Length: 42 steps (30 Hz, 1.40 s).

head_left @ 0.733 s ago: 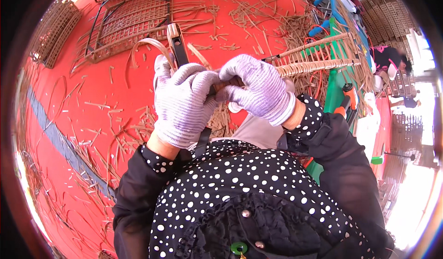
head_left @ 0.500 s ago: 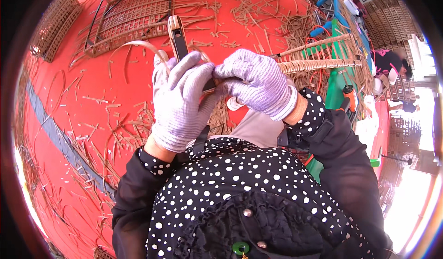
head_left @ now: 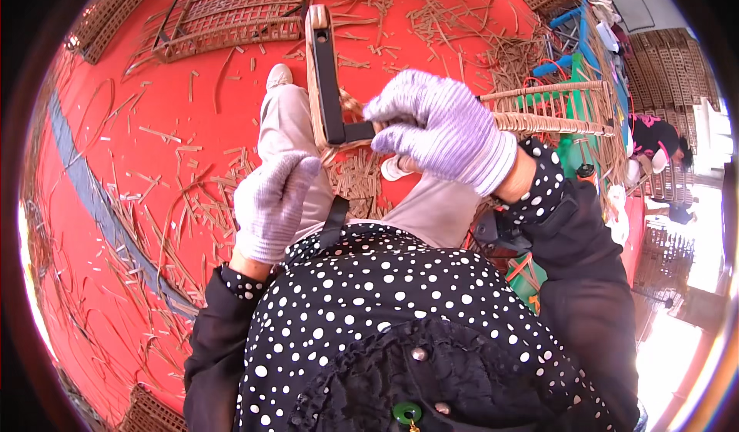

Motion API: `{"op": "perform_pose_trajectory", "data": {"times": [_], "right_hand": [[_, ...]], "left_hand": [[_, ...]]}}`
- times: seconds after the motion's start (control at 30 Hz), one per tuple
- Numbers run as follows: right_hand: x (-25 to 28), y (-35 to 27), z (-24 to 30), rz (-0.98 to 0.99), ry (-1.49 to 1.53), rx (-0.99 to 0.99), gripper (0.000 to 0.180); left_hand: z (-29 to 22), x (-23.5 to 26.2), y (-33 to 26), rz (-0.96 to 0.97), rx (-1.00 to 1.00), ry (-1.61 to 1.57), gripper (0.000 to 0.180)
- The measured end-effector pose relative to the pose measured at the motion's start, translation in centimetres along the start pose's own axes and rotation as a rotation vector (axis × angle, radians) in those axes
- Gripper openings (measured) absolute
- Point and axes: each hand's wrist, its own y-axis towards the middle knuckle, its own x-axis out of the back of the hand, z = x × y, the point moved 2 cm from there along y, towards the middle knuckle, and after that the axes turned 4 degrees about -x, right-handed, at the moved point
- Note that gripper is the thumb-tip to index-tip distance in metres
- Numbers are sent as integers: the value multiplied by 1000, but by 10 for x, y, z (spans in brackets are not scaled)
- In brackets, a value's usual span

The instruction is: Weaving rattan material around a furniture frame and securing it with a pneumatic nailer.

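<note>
Both my hands wear pale purple-and-white striped knit gloves. My right hand (head_left: 443, 128) is closed on the near end of a black frame (head_left: 329, 85), just right of its corner. Tan weaving strip covers the frame's left side, and a strip (head_left: 329, 155) passes under the corner toward my other hand. My left hand (head_left: 277, 201) is closed in a fist below and left of that corner, over my thigh; the strip runs into its fingers, its end hidden. A tan wrapped rail (head_left: 550, 124) with thin crossbars extends to the right behind my right hand.
Cut strip pieces (head_left: 354, 178) litter the red floor (head_left: 192, 124). Woven panels lie at the far side, one with a black frame (head_left: 242, 8). At the right stand a blue rack (head_left: 589, 43) and a green object (head_left: 573, 155). Another person (head_left: 654, 135) is farther right.
My left hand has left the frame and moved down and left. The loose strip loop over it is gone. The frame's upright now shows whole; my right hand still grips its end.
</note>
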Motion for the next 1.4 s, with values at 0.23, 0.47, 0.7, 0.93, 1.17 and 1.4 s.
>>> {"op": "perform_pose_trajectory", "data": {"times": [0.23,0.47,0.7,0.93,1.17,1.4], "right_hand": [[14,23,-9,358,160,-273,24],[11,30,-22,588,426,-373,27],[9,34,-18,550,338,-247,36],[13,25,-16,438,178,-77,49],[7,-2,-9,28,-86,-63,47],[-1,-20,0,-228,-185,-128,55]], "left_hand": [[-9,-11,5,-87,-198,171,16],[-26,-12,2,64,-214,68,30],[-49,-16,6,407,324,-545,37],[-70,-3,13,680,625,-791,23],[-102,14,80,341,-306,316,25],[-95,0,129,386,-337,386,28]]}}
